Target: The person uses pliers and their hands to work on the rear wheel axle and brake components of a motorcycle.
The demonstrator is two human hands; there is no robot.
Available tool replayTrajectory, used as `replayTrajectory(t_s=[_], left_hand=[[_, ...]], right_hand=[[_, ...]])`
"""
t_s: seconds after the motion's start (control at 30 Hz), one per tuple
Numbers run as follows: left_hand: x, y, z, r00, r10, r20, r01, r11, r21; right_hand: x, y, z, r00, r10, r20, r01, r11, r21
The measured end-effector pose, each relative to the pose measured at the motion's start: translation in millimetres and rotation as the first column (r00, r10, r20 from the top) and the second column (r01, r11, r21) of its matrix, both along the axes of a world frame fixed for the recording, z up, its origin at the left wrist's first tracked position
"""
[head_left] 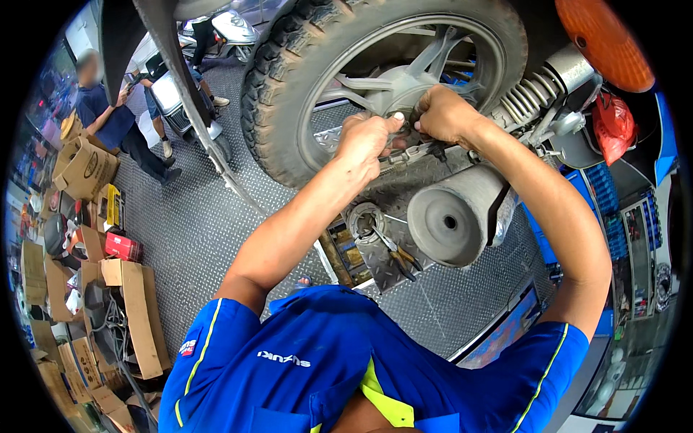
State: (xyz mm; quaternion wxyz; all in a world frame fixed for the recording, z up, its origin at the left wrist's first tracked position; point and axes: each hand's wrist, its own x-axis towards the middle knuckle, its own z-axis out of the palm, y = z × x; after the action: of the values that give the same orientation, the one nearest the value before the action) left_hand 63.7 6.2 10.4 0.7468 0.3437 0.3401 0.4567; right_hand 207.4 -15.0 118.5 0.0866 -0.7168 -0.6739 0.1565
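Both hands work at the hub of a motorcycle's rear wheel (268,108), beside the axle and swingarm. My left hand (367,141) is closed with the thumb pointing up, at the hub's near side. Just right of it, my right hand (446,115) is closed with curled fingers against the hub. Whatever either hand grips is hidden by the fingers. Below them sits the grey exhaust muffler (446,222), its round end facing me. A pair of pliers (397,254) lies on a metal plate, with a round metal part (366,219) by its jaws.
The shock absorber spring (530,97) rises right of my right forearm, below an orange lamp lens (610,43). A red plastic bag (613,128) hangs there. Cardboard boxes (85,167) crowd the left side. A person (119,119) stands at the back left near a parked motorcycle (170,97).
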Motion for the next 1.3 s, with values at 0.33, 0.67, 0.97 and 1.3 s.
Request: replayTrajectory(t_s=[0.33,0.67,0.97,1.3], left_hand=[[0,-1,3,1.0,-0.009,-0.025,0.009,1.0,-0.001],[6,-7,9,0.999,-0.035,-0.038,0.036,0.999,0.011],[-1,-11,15,0.997,-0.041,-0.062,0.041,0.999,0.004],[-7,-10,16,0.999,0.006,-0.054,-0.006,1.0,-0.005]], right_hand=[[1,3,0,0.997,0.077,0.006,-0.076,0.996,-0.043],[6,-15,23,0.985,-0.066,-0.159,0.046,0.991,-0.128],[68,-238,40,0.686,0.425,-0.59,0.105,0.745,0.659],[70,-199,-356,0.176,-0.331,-0.927,0.507,0.838,-0.203]])
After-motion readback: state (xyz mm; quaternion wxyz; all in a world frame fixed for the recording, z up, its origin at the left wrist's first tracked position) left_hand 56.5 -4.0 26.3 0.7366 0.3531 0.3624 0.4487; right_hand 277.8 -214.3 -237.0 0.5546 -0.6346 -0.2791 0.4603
